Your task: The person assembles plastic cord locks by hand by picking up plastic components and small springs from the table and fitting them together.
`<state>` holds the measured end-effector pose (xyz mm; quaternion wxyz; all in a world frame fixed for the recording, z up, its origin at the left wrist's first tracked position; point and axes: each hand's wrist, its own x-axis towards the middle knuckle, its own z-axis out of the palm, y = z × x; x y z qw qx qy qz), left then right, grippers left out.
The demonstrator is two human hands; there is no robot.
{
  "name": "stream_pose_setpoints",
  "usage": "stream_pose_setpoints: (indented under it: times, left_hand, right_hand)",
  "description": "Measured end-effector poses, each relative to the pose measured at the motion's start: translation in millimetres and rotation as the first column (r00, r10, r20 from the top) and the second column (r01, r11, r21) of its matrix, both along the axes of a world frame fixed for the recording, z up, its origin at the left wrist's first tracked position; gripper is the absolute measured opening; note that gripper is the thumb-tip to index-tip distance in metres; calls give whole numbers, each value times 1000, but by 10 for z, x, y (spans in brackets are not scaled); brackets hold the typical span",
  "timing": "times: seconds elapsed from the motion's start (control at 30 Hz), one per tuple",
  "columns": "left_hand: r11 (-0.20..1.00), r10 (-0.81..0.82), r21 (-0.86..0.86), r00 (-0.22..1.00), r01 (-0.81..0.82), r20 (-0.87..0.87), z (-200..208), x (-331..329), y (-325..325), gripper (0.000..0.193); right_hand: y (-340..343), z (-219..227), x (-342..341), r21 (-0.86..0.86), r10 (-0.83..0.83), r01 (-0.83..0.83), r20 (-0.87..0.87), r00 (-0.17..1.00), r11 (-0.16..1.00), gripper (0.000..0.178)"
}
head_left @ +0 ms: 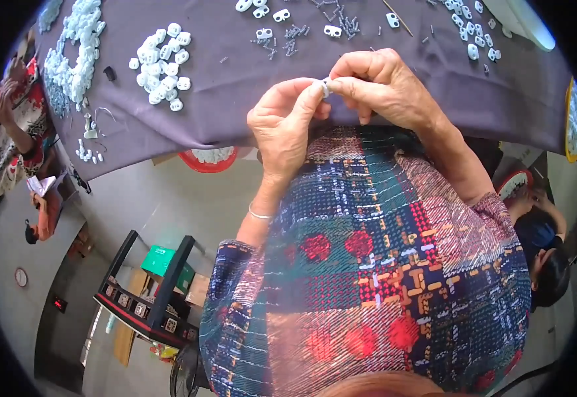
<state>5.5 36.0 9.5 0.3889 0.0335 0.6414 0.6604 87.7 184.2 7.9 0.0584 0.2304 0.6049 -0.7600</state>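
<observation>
Your left hand [282,122] and right hand [381,83] pinch one small white plastic piece [325,86] between their fingertips, just above the purple-covered bench [235,99]. Beyond it lie one heap of white pieces [163,63] and scattered screws [291,36], too many to count.

A pile of white plastic parts [163,65] and small screws [293,34] lie on the purple cloth [235,99].

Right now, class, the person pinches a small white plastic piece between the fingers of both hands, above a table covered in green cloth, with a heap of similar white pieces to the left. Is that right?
One detail is wrong: the cloth is dark purple-grey, not green. The head view shows both the left hand and the right hand pinching the small white plastic piece, with the heap of similar white pieces to the left.
</observation>
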Motion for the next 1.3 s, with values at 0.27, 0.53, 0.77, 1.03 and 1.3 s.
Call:
stream_pose_setpoints:
  times: [0.27, 0.53, 0.77, 1.03, 1.3]
  left_hand:
    - [997, 67, 38, 996, -69, 58, -27, 12, 28, 13]
    - [999, 45, 24, 999, -45, -4, -37, 36, 29, 12]
    - [997, 66, 27, 998, -66, -11, -32, 14, 56, 12]
    - [983, 107, 120, 971, -135, 212, -24, -80, 42, 12]
    - [994, 43, 93, 991, -55, 127, 7, -67, 13, 12]
  right_hand:
    - [9, -3, -29, 4, -28, 28, -20, 999, 1000, 15]
    - [25, 2, -27, 26, 13, -13, -15, 1000, 1000, 16]
    - [68, -30, -70, 20, 52, -52, -45, 998, 998, 17]
    - [-36, -47, -105, 194, 22, 0, -112, 993, 981, 14]
    - [-8, -109, -88, 590, 93, 117, -314, 945, 799, 10]
